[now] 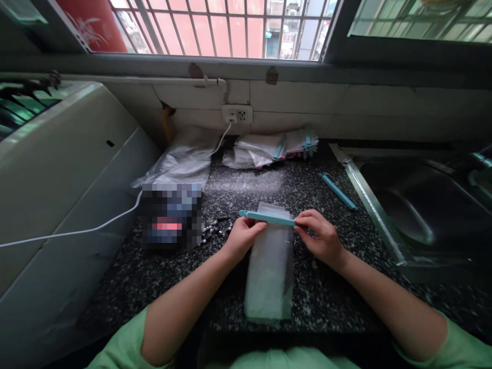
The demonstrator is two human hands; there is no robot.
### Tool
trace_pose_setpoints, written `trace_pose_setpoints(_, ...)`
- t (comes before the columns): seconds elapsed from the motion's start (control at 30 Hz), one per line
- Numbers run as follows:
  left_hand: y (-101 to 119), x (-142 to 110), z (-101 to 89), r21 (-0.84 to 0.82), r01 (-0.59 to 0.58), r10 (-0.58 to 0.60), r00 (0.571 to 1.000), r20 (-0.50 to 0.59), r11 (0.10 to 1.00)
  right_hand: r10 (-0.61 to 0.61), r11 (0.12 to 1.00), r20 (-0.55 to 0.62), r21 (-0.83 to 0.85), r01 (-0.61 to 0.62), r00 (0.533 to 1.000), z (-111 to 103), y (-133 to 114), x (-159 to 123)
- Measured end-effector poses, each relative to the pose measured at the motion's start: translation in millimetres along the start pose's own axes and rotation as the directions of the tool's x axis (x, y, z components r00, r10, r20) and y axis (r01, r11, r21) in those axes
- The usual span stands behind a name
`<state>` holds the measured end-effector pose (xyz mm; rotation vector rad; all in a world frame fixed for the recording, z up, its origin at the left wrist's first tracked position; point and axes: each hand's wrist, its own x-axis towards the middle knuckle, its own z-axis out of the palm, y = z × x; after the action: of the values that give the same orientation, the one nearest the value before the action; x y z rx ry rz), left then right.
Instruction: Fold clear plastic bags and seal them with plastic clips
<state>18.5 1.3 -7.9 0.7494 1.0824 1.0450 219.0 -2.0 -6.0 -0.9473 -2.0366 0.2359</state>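
A clear plastic bag [269,271] lies lengthwise on the dark speckled counter [326,302] in front of me. A teal sealing clip [265,217] runs across the bag near its far end. My left hand [241,237] pinches the clip and bag at the left side, fingers closed. At the clip's right end, my right hand [321,237] grips it between thumb and fingers. Both forearms reach in from the bottom, with green sleeves.
A second teal clip [337,191] lies loose on the counter to the right. A pile of clipped bags [274,148] sits by the wall. A steel sink [423,205] is at right, a white appliance [57,179] at left, with a white cable [96,225] to the wall socket [237,114].
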Motion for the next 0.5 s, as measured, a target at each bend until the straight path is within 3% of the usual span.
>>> trace_pose_setpoints(0.17,1,3,-3.9,0.062,-0.029,0.028,0.999,0.026,0.998,0.011,1.0,0.003,0.003,-0.011,1.0,1,2,0)
trace_pose_setpoints(0.37,12,4,-9.1,0.15,-0.168,0.168,0.986,0.016,0.974,0.052,0.999,0.002,0.011,-0.052,0.999,-1,3,2)
trace_pose_setpoints(0.5,12,5,-10.4,0.141,-0.231,0.229,0.973,0.031,0.963,0.186,0.978,0.042,0.085,-0.189,0.982,0,2,0)
